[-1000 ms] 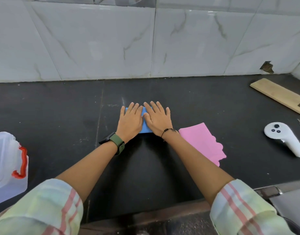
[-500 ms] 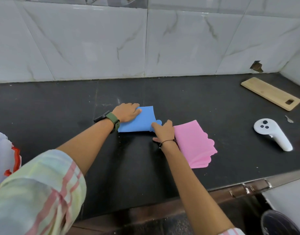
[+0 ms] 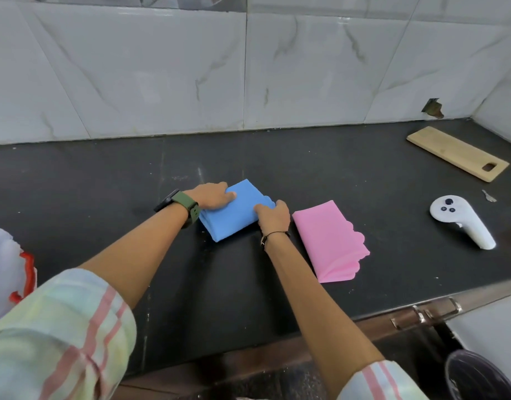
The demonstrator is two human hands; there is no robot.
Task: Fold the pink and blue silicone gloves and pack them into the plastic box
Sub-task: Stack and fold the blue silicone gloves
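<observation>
Hands grip blue glove (image 3: 234, 210) (folded): left hand (image 3: 215, 195) far-left edge, right hand (image 3: 273, 216) right end.

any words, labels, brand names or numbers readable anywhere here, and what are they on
No readable text anywhere in this view.
White controller: three dark buttons, no legible marks.
Smartwatch on the left wrist: its face is turned away from the camera, so nothing reads.
Blue glove, pink glove, wooden cutting board and plastic box: plain, with no print visible.
</observation>
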